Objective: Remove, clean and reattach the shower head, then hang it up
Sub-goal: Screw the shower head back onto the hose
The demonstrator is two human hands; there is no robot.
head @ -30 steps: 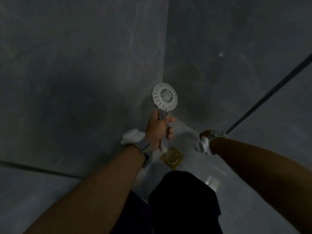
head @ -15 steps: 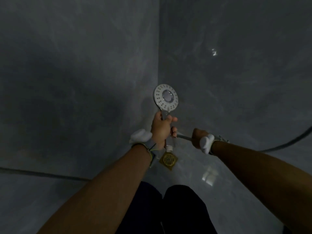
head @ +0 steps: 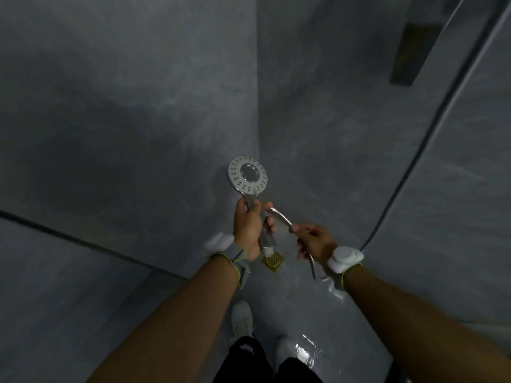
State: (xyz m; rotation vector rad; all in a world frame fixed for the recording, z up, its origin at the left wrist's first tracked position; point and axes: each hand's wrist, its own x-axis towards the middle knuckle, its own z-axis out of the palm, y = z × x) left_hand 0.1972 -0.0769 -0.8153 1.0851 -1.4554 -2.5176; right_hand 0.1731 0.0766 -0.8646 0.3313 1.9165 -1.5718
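The hose (head: pixel 280 217) end has been raised beside the rigid, likely slippery shower head (head: pixel 248 173), gripped by its handle in the closed left hand (head: pixel 249 229) above the floor drain (head: pixel 273 261), the right hand (head: pixel 313 241) closed round the hose.

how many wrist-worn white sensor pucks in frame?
2. One white puck on the left wrist, behind the left hand gripping the shower head. Other white puck on the right wrist, behind the right hand holding the hose.
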